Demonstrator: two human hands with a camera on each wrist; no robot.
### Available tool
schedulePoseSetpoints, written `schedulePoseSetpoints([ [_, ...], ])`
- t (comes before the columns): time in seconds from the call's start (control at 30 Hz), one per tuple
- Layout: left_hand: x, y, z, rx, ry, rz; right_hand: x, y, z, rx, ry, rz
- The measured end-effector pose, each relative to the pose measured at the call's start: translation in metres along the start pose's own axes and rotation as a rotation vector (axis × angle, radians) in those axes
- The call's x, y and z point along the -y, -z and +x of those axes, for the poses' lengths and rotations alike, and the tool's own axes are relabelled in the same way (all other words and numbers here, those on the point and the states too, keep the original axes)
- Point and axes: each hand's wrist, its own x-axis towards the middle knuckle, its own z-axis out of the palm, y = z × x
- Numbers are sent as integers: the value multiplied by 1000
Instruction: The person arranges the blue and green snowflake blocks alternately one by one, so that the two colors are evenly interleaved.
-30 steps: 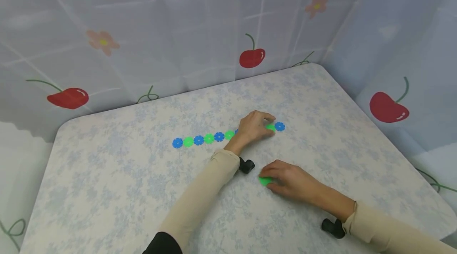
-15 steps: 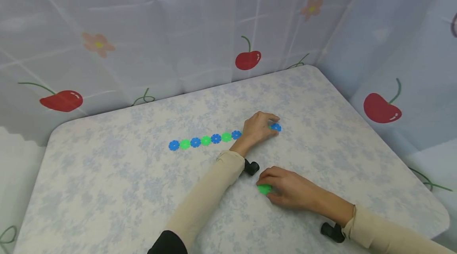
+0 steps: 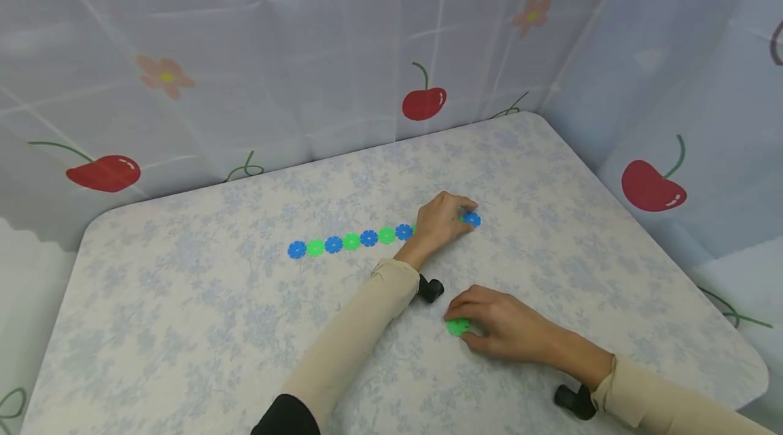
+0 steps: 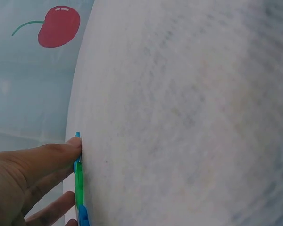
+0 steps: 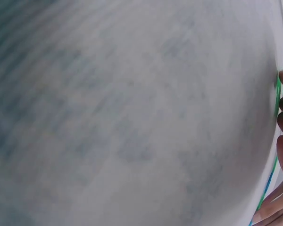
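Slotted plastic snowflake discs lie in a row on the table, blue and green by turns; a green snowflake disc is one of them. Over the row's right part is my left hand, hiding some discs. Its thumb and a finger pinch the blue snowflake disc at the right end; in the left wrist view the thumb presses that disc's edge. Nearer the camera, my right hand holds a loose green snowflake disc by its edges between thumb and fingers. The right wrist view catches only fingertips and thin green edges.
A pale, blue-flowered cloth covers the table. White curtains printed with cherries and flowers hang along its far and right sides. Black wrist cameras sit below each sleeve cuff. The left forearm crosses the table's front middle.
My left hand has slid right along the row, from the second-last green disc to the blue end disc. The right hand, still holding its green disc, has shifted slightly nearer. The head view moved a little.
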Motion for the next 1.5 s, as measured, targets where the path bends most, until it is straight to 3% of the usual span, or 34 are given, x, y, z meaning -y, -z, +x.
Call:
schedulePoseSetpoints([
  [0.23, -1, 0, 1, -5, -9, 6, -15, 5, -7, 17, -111, 88],
  [0.47, -1, 1, 1, -2, 4, 21, -35, 11, -8, -72, -160, 173],
  [0.7, -1, 1, 1, -8, 6, 19, -67, 26, -6, -164, -312, 213],
  [0.87, -2, 0, 1, -4, 4, 24, -86, 36, 0, -203, -407, 161],
  [1.13, 0, -1, 2, -5, 8, 17, -109, 42, 15, -289, -473, 71],
  [1.5, 0, 0, 3, -4, -7, 6, -125, 49, 32, -289, -550, -2],
])
